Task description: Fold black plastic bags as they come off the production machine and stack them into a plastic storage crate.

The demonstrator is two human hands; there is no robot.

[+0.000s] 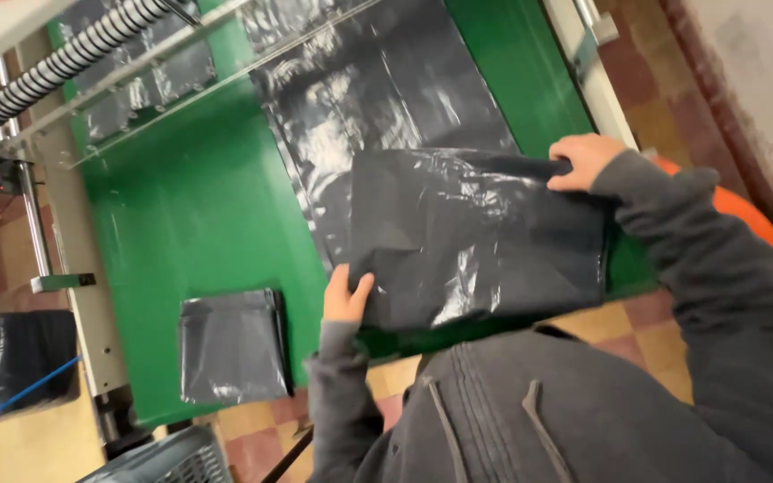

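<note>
Grey hoodie fabric fills the foreground at six o'clock. Just beyond it, the left hand [344,298] pinches the near corner of a black plastic bag [476,237], and the right hand [581,159] at two o'clock has its grip clamped on the far edge. That bag lies partly folded on the green table [199,206]. One finished folded stack [230,347] sits at eight o'clock; more black film [369,80], probably uncut, stretches toward twelve.

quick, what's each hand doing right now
Left hand: closed on the black bag, near edge.
Right hand: closed on the bag's far corner.
</note>
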